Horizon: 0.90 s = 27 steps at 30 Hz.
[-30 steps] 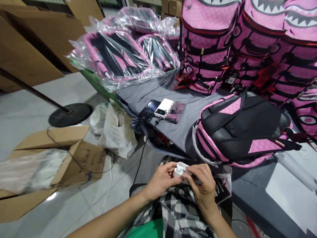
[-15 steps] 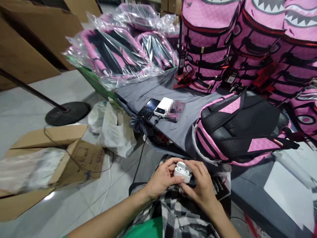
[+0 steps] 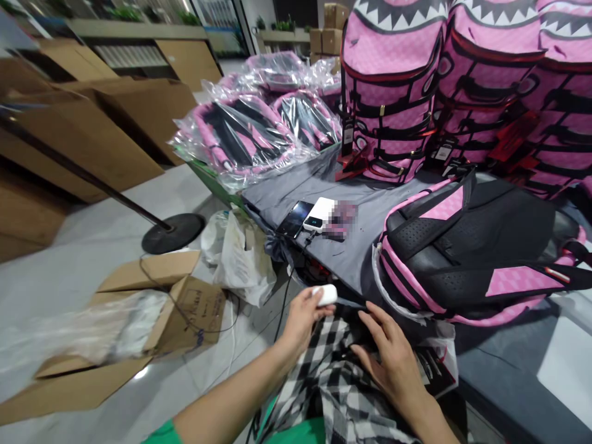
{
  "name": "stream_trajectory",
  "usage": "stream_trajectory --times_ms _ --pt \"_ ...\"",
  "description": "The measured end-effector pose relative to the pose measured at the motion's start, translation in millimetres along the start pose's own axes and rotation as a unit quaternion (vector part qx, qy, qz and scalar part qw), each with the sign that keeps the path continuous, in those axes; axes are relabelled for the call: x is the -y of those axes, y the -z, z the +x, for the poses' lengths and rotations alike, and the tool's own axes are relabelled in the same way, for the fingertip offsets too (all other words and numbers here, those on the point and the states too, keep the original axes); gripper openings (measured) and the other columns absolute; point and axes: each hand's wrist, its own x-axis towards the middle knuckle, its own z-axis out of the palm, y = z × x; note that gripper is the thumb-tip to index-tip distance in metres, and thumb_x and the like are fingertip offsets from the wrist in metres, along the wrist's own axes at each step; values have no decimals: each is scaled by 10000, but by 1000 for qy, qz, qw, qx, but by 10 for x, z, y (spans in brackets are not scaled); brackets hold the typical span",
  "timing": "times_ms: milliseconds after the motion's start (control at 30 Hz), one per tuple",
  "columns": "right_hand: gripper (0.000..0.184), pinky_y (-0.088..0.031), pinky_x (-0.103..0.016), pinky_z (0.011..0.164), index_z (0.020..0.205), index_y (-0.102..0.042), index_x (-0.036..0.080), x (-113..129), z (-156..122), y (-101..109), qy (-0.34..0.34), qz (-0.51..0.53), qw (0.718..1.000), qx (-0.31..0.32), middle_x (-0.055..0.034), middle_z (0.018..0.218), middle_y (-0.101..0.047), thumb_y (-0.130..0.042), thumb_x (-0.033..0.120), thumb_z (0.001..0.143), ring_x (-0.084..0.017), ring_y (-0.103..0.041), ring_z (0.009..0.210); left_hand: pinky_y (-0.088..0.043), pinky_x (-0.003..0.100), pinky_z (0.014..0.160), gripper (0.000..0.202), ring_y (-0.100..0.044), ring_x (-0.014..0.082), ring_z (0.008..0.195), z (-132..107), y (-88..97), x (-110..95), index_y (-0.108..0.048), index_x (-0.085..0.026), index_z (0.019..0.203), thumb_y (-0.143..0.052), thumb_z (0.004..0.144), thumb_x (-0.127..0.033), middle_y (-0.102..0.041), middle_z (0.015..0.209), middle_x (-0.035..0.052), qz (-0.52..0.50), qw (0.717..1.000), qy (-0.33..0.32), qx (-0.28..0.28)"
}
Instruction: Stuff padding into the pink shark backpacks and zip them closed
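Note:
A white earbud case with its lid down is pinched between the thumb and fingers of my left hand, just off the table's front edge. My right hand is to the right, apart from the case, with its fingers spread and nothing visible in them. Below both hands is black-and-white checked cloth over my lap. Ahead on the grey-covered table are a white power bank with a cable plugged in and a dark phone beside it.
A black-and-pink backpack lies at the right of the table, with pink bags standing behind. Plastic-wrapped bags are piled at the back left. An open carton, white plastic bags and a stand base are on the floor.
The earbud case was open between both hands; now its lid is down and only my left hand holds it. My right hand has let go and moved right. The view has tilted up.

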Motion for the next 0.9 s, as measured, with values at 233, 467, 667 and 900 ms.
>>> stream_trajectory --times_ms 233,467,667,900 --pt "244 -626 -307 843 1191 -629 190 45 -228 131 -17 33 997 -64 -125 1139 -699 -562 163 959 -197 -708 1020 -566 325 839 182 -655 142 694 800 -2 -234 -600 -125 1035 -587 856 -98 -619 719 -2 51 988 -60 -129" --pt "182 -584 -298 721 1085 -620 214 9 -816 774 -166 -42 966 -195 -63 951 -694 -592 151 917 -171 -679 841 -533 385 965 183 -674 207 874 279 125 148 -684 -193 930 -626 814 -322 -706 914 41 226 944 -238 -11" --pt "347 -540 -369 771 1028 -643 209 -187 -1098 632 -372 -89 916 -119 -87 997 -647 -711 482 825 -242 -612 913 -553 317 983 282 -688 189 1072 -133 -243 476 -703 -269 1135 -515 962 -386 -730 1158 37 368 772 -377 355" --pt "256 -449 -266 670 852 -541 211 -212 -1075 573 -493 208 838 -103 15 761 -581 -603 455 897 -149 -539 703 -552 324 804 406 -641 194 813 -368 -960 630 -696 -200 1138 -548 920 -508 -692 877 36 399 753 -255 457"
